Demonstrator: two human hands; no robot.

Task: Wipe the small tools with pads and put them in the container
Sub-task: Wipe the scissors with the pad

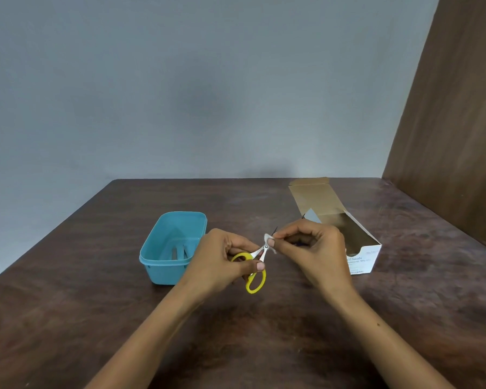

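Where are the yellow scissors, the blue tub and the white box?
yellow scissors (256, 284): head view, on the lower handle loop.
blue tub (163, 272): head view, on its near outer wall.
white box (369, 256): head view, on its printed end.

left hand (230, 259): fingers curled, gripping | right hand (310, 245): fingertips pinching

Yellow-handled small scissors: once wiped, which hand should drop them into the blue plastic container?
Left. The left hand already grips the yellow-handled small scissors beside the blue plastic container; the right hand pinches the white pad.
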